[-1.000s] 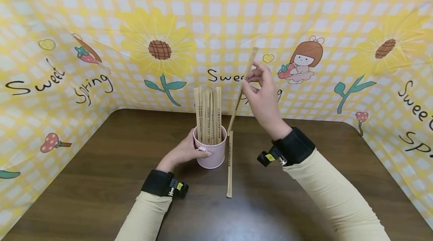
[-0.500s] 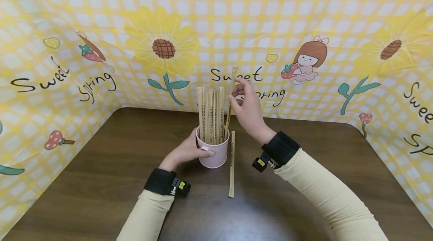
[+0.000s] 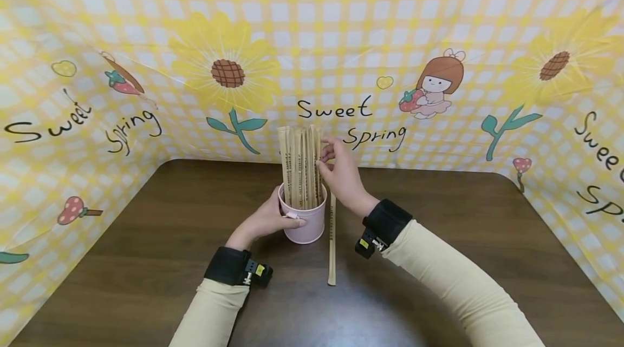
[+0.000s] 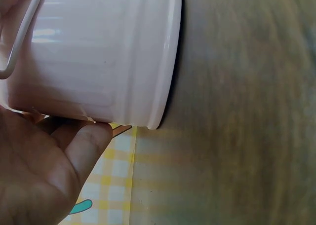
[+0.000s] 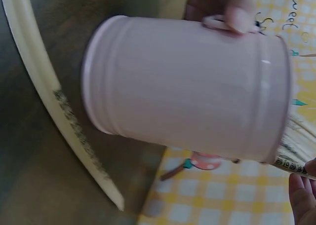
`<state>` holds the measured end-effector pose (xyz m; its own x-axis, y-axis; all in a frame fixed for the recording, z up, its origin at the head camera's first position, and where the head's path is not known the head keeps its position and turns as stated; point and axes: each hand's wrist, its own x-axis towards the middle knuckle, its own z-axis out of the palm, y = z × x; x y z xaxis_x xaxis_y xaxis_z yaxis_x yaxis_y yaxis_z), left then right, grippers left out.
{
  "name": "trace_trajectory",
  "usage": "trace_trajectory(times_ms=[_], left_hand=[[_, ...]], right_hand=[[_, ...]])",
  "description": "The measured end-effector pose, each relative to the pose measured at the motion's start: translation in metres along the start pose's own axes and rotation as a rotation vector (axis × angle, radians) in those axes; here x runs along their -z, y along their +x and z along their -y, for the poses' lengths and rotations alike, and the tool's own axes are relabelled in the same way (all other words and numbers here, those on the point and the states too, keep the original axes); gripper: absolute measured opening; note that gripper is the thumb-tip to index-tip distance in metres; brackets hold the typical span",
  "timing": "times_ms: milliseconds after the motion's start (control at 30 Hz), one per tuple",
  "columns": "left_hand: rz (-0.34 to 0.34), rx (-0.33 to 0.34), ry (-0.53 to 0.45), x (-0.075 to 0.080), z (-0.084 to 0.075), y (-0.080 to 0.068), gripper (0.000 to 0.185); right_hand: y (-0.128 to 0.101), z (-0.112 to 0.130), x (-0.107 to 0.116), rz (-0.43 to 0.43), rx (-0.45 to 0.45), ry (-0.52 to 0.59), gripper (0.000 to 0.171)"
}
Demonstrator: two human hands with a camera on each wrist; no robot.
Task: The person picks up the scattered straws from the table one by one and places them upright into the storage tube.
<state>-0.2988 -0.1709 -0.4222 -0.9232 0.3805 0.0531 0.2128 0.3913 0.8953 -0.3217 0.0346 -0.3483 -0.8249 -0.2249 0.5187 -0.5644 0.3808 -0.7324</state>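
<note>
Left hand [image 3: 265, 221] is wrapped around the side of a pink cup [image 3: 305, 221] standing on the dark worktop [image 3: 146, 239], while the right hand [image 3: 341, 174] pinches one of the paper-wrapped chopsticks [image 3: 299, 165] standing upright in the cup. One more wrapped stick [image 3: 332, 239] lies flat just right of the cup.

Both arms wear long, pale cream sleeves of fine ribbed knit. Just above the left hand [image 3: 265, 220] and the right hand [image 3: 341, 174], each wrist carries a broad black band holding a small black camera unit with a yellow sticker.
</note>
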Motion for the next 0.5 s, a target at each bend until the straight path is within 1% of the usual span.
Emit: trace_trajectory(times_ms=[200, 333, 500], left_hand=[[0.012, -0.006, -0.021, 0.001, -0.001, 0.001, 0.105], [0.014, -0.033, -0.019, 0.002, -0.003, 0.001, 0.103], [0.019, -0.049, -0.023, 0.002, -0.002, -0.001, 0.101]], right_hand=[[-0.006, -0.011, -0.011, -0.004, -0.024, -0.001, 0.048], [-0.006, -0.012, -0.014, -0.003, -0.029, 0.005, 0.049], [-0.008, -0.011, -0.013, 0.034, -0.06, 0.006, 0.055]])
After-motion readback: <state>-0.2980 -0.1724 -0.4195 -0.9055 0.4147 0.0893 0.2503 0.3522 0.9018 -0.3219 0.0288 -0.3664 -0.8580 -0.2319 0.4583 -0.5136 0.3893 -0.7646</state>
